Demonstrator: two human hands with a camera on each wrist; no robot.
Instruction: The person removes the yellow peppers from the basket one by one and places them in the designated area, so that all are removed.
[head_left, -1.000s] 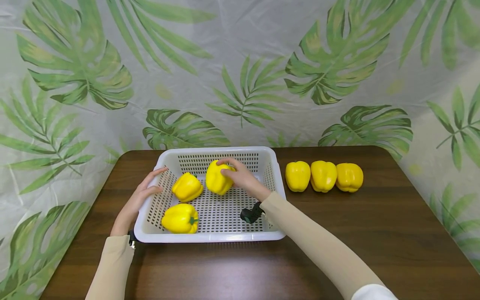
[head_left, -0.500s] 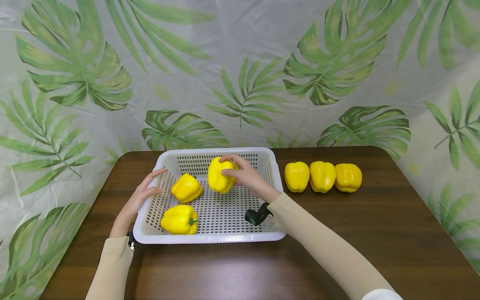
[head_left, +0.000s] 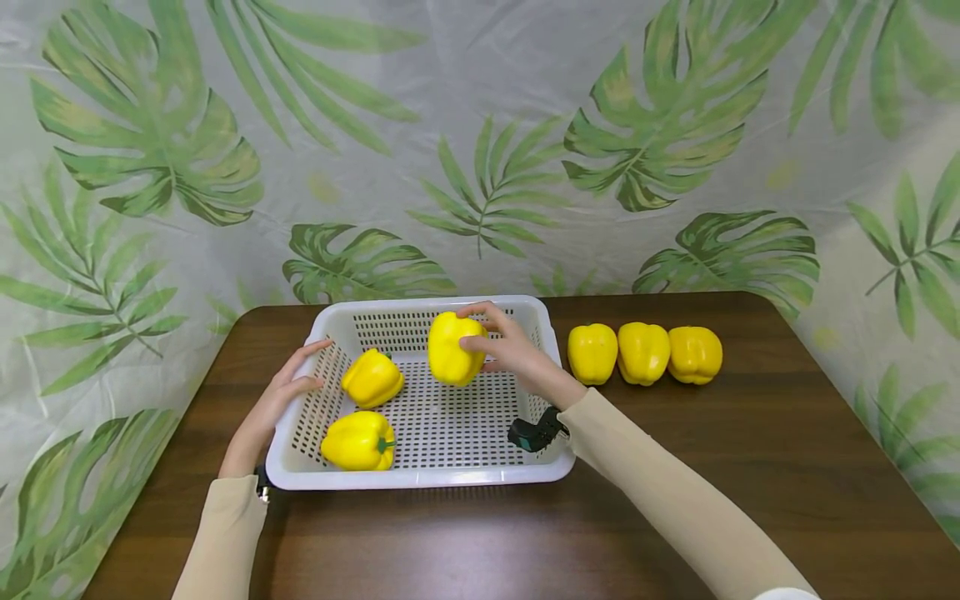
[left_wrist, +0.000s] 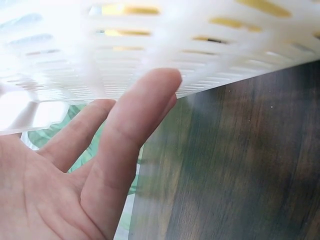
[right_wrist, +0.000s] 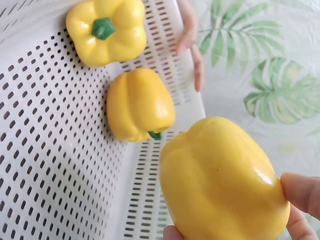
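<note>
My right hand [head_left: 506, 346] holds a yellow bell pepper [head_left: 455, 350] over the back middle of a white perforated plastic basket [head_left: 420, 477], fingers and thumb around its right side. Up close in the right wrist view, the held pepper [right_wrist: 225, 180] has a fingertip and thumb at its sides. My left hand [head_left: 273, 404] rests at the basket's left rim, thumb and fingers fairly straight. In the left wrist view its thumb [left_wrist: 125, 125] lies at the slotted wall. Two more yellow peppers lie inside on the left, one behind [head_left: 372, 377] and one in front [head_left: 358, 440].
Right of the basket, three yellow bell peppers stand side by side on the dark wooden table [head_left: 720, 442], the middle one [head_left: 643, 353] touching its neighbours. A leaf-printed cloth [head_left: 510, 100] hangs behind the table. A black wrist camera [head_left: 534, 431] on the right arm overlaps the basket's right side.
My right hand has moved a little to the right and up with the pepper in its grip. My left hand stays at the basket's left rim.
</note>
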